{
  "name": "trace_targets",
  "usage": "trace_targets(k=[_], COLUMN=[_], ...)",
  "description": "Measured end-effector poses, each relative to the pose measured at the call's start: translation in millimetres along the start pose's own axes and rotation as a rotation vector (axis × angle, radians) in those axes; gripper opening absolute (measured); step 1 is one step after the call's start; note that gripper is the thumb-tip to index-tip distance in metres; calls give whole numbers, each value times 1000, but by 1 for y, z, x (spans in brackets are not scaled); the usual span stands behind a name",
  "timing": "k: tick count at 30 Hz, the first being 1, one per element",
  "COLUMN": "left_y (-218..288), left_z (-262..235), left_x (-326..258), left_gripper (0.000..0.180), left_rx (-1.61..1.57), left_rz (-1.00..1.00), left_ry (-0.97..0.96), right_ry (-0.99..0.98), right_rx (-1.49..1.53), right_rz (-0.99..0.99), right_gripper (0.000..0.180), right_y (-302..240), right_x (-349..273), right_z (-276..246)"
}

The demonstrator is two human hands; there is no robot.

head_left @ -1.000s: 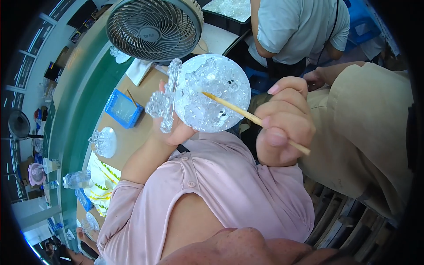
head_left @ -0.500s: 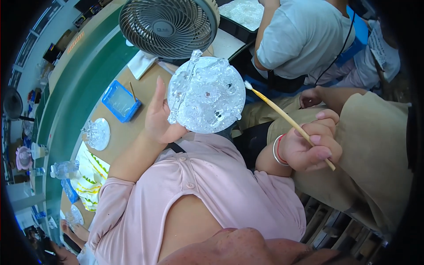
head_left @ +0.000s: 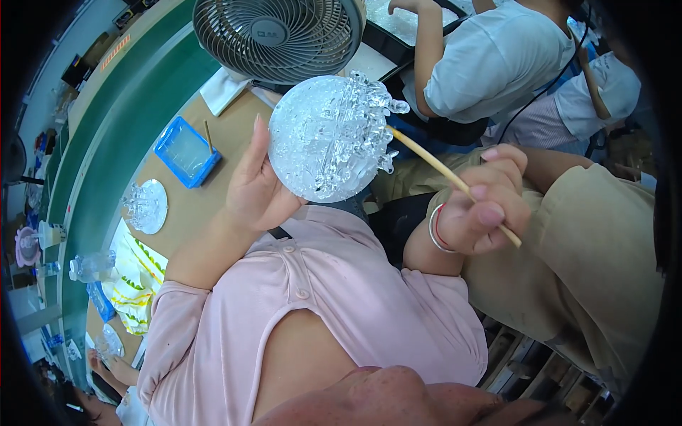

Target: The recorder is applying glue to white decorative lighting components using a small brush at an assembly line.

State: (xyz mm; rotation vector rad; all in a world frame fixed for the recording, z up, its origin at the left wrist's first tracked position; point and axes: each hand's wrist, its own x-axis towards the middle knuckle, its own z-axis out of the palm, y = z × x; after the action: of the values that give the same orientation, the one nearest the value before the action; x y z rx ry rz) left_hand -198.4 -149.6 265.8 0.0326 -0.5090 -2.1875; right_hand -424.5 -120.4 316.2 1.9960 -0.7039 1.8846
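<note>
Ornament [head_left: 330, 138]: near 12 o'clock in view, tilted; clear, glossy, probably light, stiff and slippery.
Base rim [head_left: 285, 113]: likely the safest hold, around 8 o'clock.
Left hand [head_left: 257, 181]: has hold of the ornament from 8 o'clock, thumb spread, other fingers hidden behind.
Right hand [head_left: 490, 204]: at 3 o'clock, fingers curled around a brush [head_left: 444, 170].
Prongs [head_left: 399, 106]: look fragile; they jut toward 2 o'clock, whereas clear pieces lined the 10 o'clock side half a second ago.
Brush: tip now hidden at the prongs; earlier it showed white and free.
</note>
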Motion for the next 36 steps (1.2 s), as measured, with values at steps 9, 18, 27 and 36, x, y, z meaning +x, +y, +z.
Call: trace_targets(k=[9,18,27,36], left_y=[-4,-1,-7,-10], left_z=[-4,-13,-12,-16], left_x=[21,30,48,62], left_gripper=[62,63,63,64], left_rx=[-20,-15,-4,-34], left_rz=[3,24,28,29], left_ry=[65,69,108,131], right_ry=[10,-2,-122,-6], right_rx=[81,169,165,193], right_rz=[33,56,38,122], right_gripper=[27,26,15,22], right_y=[36,54,79,102], right_x=[3,5,8,0], right_z=[8,24,16,7])
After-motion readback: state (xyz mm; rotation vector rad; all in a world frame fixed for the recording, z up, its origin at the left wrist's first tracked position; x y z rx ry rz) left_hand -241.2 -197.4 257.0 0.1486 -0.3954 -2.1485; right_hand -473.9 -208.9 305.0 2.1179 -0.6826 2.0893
